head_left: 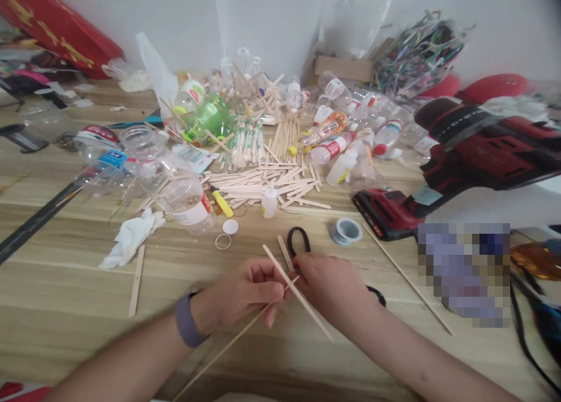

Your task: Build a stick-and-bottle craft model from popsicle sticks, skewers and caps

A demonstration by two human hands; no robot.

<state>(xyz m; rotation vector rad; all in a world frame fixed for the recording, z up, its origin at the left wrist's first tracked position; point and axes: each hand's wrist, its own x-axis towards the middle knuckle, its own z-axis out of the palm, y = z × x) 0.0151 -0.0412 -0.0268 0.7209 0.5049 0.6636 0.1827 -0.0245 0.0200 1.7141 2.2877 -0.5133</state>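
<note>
My left hand (252, 291), wearing a purple wrist band, pinches a thin bamboo skewer (219, 355) between thumb and fingers. Near the skewer's pointed tip a wooden craft stick (307, 307) crosses it at a slant; whether the skewer passes through the stick, I cannot tell. Just right of it, my right hand (326, 282) is low over the table with its back to me, its fingers mostly hidden. Black loop handles (299, 238), apparently of scissors, show on both sides of that hand. Another craft stick (286, 253) sticks out beyond its fingertips.
Loose craft sticks (245, 186), a glue bottle (269, 200) and a yellow-handled tool (222, 202) lie ahead. Plastic bottles (184, 203) crowd both sides. On the right are a red power drill (477, 145), a wire spool (347, 231) and a skewer (412, 285).
</note>
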